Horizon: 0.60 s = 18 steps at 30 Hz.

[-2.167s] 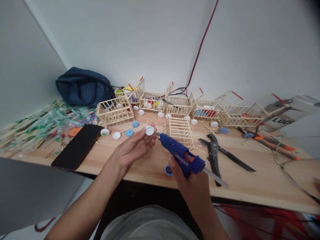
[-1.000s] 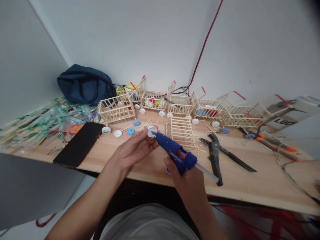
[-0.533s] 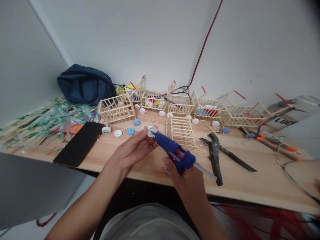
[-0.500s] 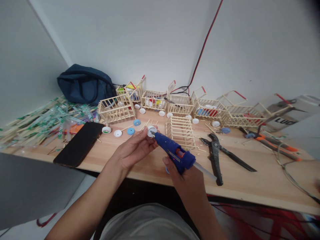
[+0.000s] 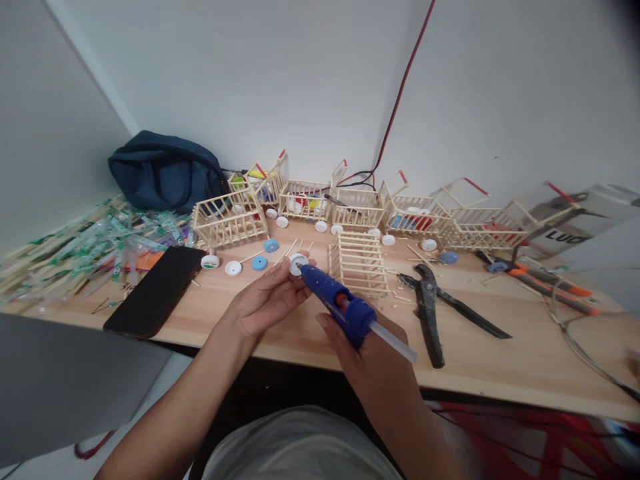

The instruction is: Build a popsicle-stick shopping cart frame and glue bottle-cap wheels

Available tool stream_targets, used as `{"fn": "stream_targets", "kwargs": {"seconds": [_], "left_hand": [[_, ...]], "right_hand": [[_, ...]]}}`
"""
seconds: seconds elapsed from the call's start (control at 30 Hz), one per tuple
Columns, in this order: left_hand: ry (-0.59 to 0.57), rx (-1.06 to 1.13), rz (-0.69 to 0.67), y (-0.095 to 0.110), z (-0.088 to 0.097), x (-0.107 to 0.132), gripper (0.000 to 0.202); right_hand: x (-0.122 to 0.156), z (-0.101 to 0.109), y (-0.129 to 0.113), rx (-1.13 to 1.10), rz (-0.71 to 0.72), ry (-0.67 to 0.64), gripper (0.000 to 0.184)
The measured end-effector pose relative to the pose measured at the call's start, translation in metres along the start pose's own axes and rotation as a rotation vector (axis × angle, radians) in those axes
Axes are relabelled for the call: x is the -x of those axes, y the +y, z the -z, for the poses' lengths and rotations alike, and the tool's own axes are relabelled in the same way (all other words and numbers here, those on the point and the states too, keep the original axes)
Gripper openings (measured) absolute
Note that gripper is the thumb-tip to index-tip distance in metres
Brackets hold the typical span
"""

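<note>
Between the fingertips of my left hand (image 5: 267,300) is a white bottle cap (image 5: 297,264), its hollow side facing up. My right hand (image 5: 370,360) grips a blue hot glue gun (image 5: 334,299), whose nozzle points into the cap; a clear glue stick (image 5: 395,341) sticks out of its back. Just past the gun lies a small basket frame of wooden sticks (image 5: 363,261). To the left of the held cap, white caps (image 5: 233,268) and blue caps (image 5: 259,263) lie on the table.
Several stick-built carts (image 5: 305,199) with cap wheels line the wall. A black phone (image 5: 156,291), wrapped chopsticks (image 5: 75,247) and a blue bag (image 5: 167,172) are at left. Black cutting pliers (image 5: 429,313) and orange-handled pliers (image 5: 555,283) lie at right on the wooden table (image 5: 480,373).
The glue gun has tilted and its back end has swung slightly left, with the nozzle still in the cap. The whole view has shifted a little.
</note>
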<state>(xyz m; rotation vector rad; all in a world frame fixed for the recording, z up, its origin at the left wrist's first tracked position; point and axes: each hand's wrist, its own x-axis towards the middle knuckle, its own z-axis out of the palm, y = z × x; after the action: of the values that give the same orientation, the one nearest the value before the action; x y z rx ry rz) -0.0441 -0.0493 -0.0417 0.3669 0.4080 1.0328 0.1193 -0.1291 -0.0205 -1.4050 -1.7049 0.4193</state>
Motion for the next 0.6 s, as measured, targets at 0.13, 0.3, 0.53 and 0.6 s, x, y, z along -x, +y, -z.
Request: {"fn": "stream_targets", "kwargs": {"seconds": [0.13,0.3,0.53,0.6], "left_hand": [[-0.005,-0.009,0.003,0.0003,0.0016,-0.0014,0.01],[-0.058,-0.057,-0.028,0.0013,0.0062,-0.0028,0.016],[-0.087,-0.095,-0.051,0.0013,0.005,-0.0022,0.02],[-0.076,-0.1,-0.054,0.0015,0.0039,-0.0016,0.019]], "right_hand": [[-0.0004,-0.0001,0.0,0.012,0.014,0.004,0.019],[0.0009,-0.0019,-0.001,0.004,0.004,0.0,0.021],[0.0015,-0.0046,-0.0029,-0.02,0.0,-0.005,0.019],[0.0024,-0.0053,-0.0024,-0.021,-0.001,-0.017,0.018]]}}
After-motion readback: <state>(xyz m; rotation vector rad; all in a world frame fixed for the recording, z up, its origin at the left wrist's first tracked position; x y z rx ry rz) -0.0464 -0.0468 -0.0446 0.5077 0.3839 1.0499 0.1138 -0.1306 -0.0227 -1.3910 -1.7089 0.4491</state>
